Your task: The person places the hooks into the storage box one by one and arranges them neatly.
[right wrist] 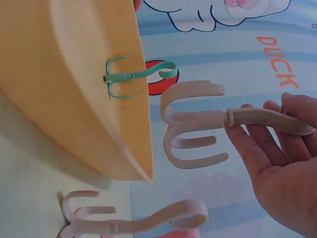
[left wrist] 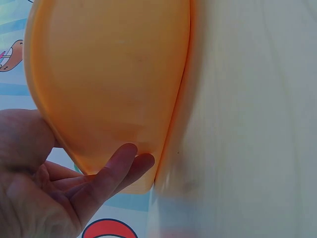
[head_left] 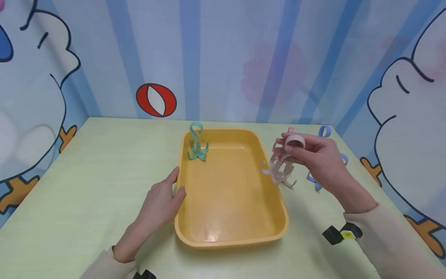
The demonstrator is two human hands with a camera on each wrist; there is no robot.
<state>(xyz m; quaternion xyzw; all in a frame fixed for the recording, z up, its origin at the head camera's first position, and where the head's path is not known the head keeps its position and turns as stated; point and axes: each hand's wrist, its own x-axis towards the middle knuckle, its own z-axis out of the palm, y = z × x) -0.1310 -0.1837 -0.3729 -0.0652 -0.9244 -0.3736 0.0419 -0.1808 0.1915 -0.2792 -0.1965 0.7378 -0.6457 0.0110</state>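
Between the fingers and thumb of my right hand (head_left: 318,159) is a beige four-armed hanging hook (right wrist: 195,121), pinched by its curved stem. Its prongs hang down over the right rim of a yellow tray (head_left: 230,190) in the head view. My left hand (head_left: 160,203) grips the tray's left side, thumb over the rim and fingers along the outer wall. A teal hanging hook (head_left: 198,151) of the same shape stands inside the tray at the back left corner.
Right of the tray, a second beige hook (right wrist: 114,227) is on the table (head_left: 115,162), with a pink piece (right wrist: 183,233) near it. Blue hooks (head_left: 325,131) lie farther right, partly behind my right hand. A printed curtain (head_left: 223,58) closes off the back.
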